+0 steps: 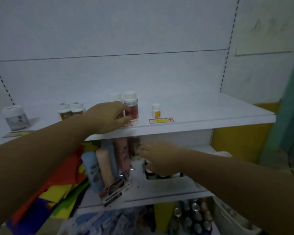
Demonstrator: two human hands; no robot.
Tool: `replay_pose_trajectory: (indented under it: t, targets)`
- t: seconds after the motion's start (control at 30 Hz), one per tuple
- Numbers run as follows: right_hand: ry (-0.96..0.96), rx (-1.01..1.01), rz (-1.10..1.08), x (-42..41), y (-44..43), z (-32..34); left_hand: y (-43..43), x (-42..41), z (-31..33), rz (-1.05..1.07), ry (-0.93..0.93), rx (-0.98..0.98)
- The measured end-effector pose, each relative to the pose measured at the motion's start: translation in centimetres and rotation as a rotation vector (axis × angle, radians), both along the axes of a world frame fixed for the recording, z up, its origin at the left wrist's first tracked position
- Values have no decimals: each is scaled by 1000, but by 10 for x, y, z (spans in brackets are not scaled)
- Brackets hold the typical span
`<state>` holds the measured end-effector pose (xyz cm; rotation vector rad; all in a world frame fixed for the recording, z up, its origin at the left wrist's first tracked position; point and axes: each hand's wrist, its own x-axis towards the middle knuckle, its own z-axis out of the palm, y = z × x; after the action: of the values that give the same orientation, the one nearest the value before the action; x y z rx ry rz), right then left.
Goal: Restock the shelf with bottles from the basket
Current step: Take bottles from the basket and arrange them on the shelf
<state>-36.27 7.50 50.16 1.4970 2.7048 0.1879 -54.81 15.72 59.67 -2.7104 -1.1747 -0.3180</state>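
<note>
I'm looking at a small shop: white metal gondola shelving (193, 112) with slotted uprights (227, 53) on both sides of a plain back panel, the kind retail stores use. A red and yellow price tag (161, 120) lies on the top shelf near its front edge, and white-capped pill bottles (130, 106) stand in spaced groups facing outward. Below, 1 shelf holds upright tubes (105, 167) packed side by side, and rows of cans (193, 216) fill the level under that.

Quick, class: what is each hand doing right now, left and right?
Left hand: closed around a red-labelled bottle on the upper shelf.
Right hand: reaching into the basket; grip cannot be told.
</note>
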Motion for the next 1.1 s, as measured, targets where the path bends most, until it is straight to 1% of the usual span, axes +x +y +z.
replay_pose_trajectory:
  t: [0.07,0.13,0.2,0.23,0.3,0.37,0.47,0.6,0.7,0.77,0.87,0.93,1.0,1.1]
  targets:
    - [42,-96,-129,37,-14,-22,-20,17,-28,-47,22,-95]
    - [44,-168,-227,72,-21,-42,-31,30,-61,-83,138,-199]
    - [76,-206,-308,102,-24,-61,-32,39,-91,-54,250,-318]
    - [105,-217,-349,114,-23,-69,-30,43,-105,-21,271,-385]
    - [147,-257,-423,131,-19,-88,-18,48,-131,29,243,-489]
    - [193,-304,-476,138,-11,-105,-3,54,-157,57,175,-570]
    - [279,-326,-466,134,6,-136,19,64,-202,94,-8,-746]
    - [258,-357,-403,116,41,-176,59,75,-259,160,-88,-766]
    - [249,-316,-374,103,77,-194,90,85,-291,189,-157,-738]
    - [228,-258,-415,94,100,-204,104,91,-305,212,-176,-713]
    - [102,-293,-545,80,122,-224,121,101,-324,198,-159,-775]
    - [51,-276,-598,76,129,-234,128,105,-333,212,-174,-794]
    - [97,-249,-607,81,136,-238,134,107,-339,245,-218,-802]
    - [186,-284,-594,90,144,-233,137,110,-339,246,-283,-822]
